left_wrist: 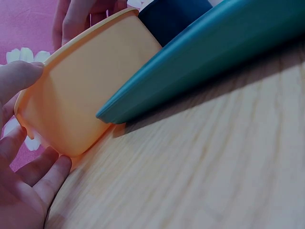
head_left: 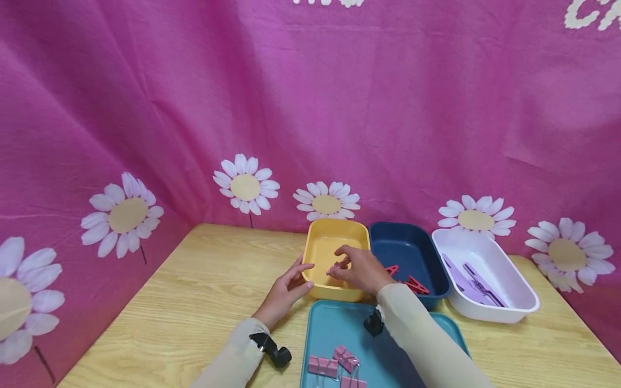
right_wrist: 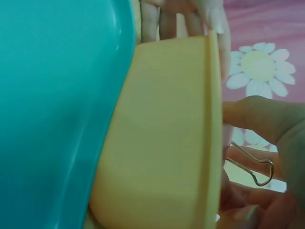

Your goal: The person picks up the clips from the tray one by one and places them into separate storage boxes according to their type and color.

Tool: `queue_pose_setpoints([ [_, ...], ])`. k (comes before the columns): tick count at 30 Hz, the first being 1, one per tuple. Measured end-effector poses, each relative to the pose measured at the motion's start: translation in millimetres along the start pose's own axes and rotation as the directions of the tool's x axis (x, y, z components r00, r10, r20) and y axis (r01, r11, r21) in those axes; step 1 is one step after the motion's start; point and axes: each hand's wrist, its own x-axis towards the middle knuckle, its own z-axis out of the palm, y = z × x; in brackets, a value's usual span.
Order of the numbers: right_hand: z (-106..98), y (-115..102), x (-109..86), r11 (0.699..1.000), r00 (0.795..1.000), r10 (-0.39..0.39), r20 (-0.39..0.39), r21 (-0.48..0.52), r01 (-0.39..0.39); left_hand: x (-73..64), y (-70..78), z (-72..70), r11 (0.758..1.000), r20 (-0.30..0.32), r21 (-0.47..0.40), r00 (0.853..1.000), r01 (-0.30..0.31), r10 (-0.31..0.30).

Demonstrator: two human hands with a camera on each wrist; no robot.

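In the head view, my right hand [head_left: 364,268] pinches a pink binder clip [head_left: 336,267] above the inside of a yellow bin [head_left: 322,242]. The clip's wire handle [right_wrist: 265,164] shows among the right fingers in the right wrist view, while its body is mostly hidden behind the bin's rim. At the bin's near left corner my left hand [head_left: 286,288] touches the rim and outer wall with loosely extended fingers. Its thumb [left_wrist: 24,76] lies at the rim in the left wrist view. Several pink binder clips [head_left: 323,366] lie on a teal tray [head_left: 335,318] nearer to me.
Right of the yellow bin, a navy bin [head_left: 395,242] contains red clothespins [head_left: 417,285]. A white bin [head_left: 516,280] farther right has purple items [head_left: 477,283] in it. All stand on a wooden table [head_left: 194,302] before a pink floral cloth [head_left: 339,108].
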Motion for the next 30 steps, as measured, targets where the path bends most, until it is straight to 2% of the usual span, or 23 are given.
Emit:
queue_pose_setpoints([
  [8,8.2,5.0,13.7,0.996,0.995,0.085,0.047,-0.042,-0.083,-1.6,-1.8,0.9,1.0,0.001,-0.015,1.0,-0.001,0.001],
  [20,16.7,10.5,31.8,0.984,0.993,0.105,0.05,-0.152,-0.097,-1.2,0.7,-1.0,1.0,0.007,-0.023,1.0,-0.006,0.007],
  [23,15.2,10.6,32.2,0.983,0.994,0.102,0.042,-0.156,-0.095,-0.4,0.9,-0.9,1.0,0.009,-0.025,1.0,-0.003,0.003],
  [30,6.7,9.0,25.7,0.99,0.993,0.108,0.048,-0.092,-0.104,0.6,1.3,-0.7,1.0,0.006,-0.009,1.0,-0.002,0.002],
])
